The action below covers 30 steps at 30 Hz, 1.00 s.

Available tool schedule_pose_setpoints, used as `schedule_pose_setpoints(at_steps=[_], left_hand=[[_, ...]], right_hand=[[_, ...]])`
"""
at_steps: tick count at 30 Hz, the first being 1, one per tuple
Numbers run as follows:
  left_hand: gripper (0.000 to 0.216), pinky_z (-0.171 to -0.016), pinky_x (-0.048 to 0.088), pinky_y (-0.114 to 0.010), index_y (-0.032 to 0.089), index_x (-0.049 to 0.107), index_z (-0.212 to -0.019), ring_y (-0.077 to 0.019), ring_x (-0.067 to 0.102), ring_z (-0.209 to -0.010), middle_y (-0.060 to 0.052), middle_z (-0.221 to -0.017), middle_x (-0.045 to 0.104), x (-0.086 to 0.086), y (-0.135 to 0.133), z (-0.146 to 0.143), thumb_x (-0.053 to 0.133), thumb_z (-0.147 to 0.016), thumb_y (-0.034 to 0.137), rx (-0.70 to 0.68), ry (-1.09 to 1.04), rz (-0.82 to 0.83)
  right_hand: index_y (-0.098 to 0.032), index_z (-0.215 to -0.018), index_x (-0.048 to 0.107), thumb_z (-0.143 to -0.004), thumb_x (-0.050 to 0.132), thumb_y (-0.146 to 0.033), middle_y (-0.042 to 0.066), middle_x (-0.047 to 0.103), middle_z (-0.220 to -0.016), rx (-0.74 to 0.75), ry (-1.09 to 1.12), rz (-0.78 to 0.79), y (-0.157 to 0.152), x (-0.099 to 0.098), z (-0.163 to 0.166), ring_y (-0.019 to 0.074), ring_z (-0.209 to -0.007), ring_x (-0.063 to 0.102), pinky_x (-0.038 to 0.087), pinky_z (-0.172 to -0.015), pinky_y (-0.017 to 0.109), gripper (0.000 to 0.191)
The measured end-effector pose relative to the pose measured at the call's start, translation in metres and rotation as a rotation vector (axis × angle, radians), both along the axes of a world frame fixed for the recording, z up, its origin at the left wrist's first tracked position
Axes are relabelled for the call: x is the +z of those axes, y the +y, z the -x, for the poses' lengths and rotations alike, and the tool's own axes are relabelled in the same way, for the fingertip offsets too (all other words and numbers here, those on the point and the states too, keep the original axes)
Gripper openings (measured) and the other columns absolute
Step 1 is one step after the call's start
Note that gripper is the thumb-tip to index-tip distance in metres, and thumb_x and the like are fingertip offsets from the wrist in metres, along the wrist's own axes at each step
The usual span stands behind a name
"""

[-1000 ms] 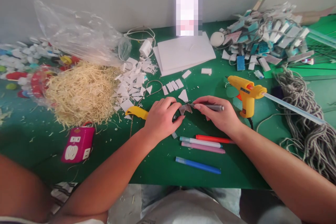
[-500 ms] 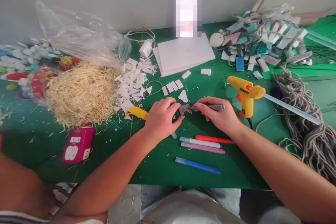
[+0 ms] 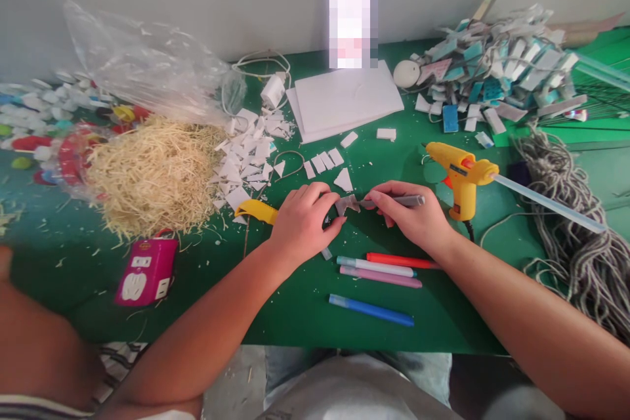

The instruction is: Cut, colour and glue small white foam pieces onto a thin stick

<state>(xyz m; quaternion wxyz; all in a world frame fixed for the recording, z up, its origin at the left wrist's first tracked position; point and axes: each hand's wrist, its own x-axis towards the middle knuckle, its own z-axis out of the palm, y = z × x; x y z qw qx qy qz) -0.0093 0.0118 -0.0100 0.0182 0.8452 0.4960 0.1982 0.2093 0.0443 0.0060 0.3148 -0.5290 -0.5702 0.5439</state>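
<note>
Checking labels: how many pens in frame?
5. Grey pen in the right hand; red pen, teal pen and pink pen side by side near the wrists; blue pen nearest the table edge. Clutter may hide more.

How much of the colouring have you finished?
A big heap of coloured pieces already lies at the back right. Right now the left hand pinches one small piece while the right hand puts a grey marker to it. Plenty of white scraps and a few cut blocks look untouched.
</note>
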Motion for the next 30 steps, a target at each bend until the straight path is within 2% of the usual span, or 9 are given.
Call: schedule_pose_setpoints(at_steps=[4, 8, 20, 25, 30], left_hand=[[0.017, -0.073, 0.054, -0.037, 0.015, 0.067, -0.105, -0.0242, 0.069, -0.089, -0.01, -0.105, 0.07, 0.0, -0.0003, -0.0001, 0.063, -0.093, 0.026, 0.003, 0.001, 0.015], [0.016, -0.073, 0.054, -0.036, 0.015, 0.067, -0.104, -0.024, 0.069, -0.09, -0.01, -0.104, 0.07, 0.0005, -0.0009, -0.0008, 0.063, -0.093, 0.026, 0.006, 0.003, 0.008], [0.016, -0.073, 0.053, -0.035, 0.016, 0.066, -0.104, -0.0238, 0.069, -0.09, -0.01, -0.104, 0.07, -0.0015, 0.0001, 0.0015, 0.064, -0.092, 0.027, -0.001, 0.008, 0.011], [0.017, -0.073, 0.054, -0.036, 0.015, 0.066, -0.105, -0.0241, 0.069, -0.09, -0.01, -0.105, 0.07, -0.001, -0.0004, 0.0016, 0.064, -0.093, 0.027, 0.001, 0.006, 0.018], [0.017, -0.072, 0.054, -0.036, 0.014, 0.067, -0.104, -0.0242, 0.069, -0.089, -0.01, -0.103, 0.07, 0.0002, -0.0007, 0.0007, 0.063, -0.093, 0.026, -0.007, -0.009, -0.014]], right_hand=[[-0.018, -0.084, 0.074, -0.078, 0.074, -0.059, 0.0, 0.063, -0.062, -0.03, 0.009, -0.012, -0.0001, -0.0014, 0.0, 0.01, -0.045, 0.047, 0.042, -0.044, 0.026, 0.041], [-0.018, -0.076, 0.072, -0.081, 0.071, -0.058, -0.001, 0.06, -0.058, -0.006, -0.016, -0.017, 0.0, -0.0005, -0.0004, 0.0101, -0.045, 0.047, 0.041, -0.044, 0.026, 0.04], [-0.018, -0.078, 0.071, -0.08, 0.071, -0.057, 0.001, 0.066, -0.062, -0.032, 0.006, -0.025, 0.0004, -0.0024, 0.0007, 0.0093, -0.044, 0.049, 0.043, -0.044, 0.025, 0.039], [-0.018, -0.077, 0.071, -0.081, 0.071, -0.054, 0.0, 0.065, -0.059, -0.039, 0.001, -0.026, 0.0008, -0.0002, 0.0001, 0.0091, -0.043, 0.049, 0.043, -0.044, 0.025, 0.036], [-0.018, -0.075, 0.069, -0.082, 0.07, -0.059, -0.001, 0.062, -0.057, -0.026, 0.003, -0.029, 0.0016, -0.001, -0.0016, 0.0096, -0.044, 0.049, 0.043, -0.044, 0.025, 0.041]])
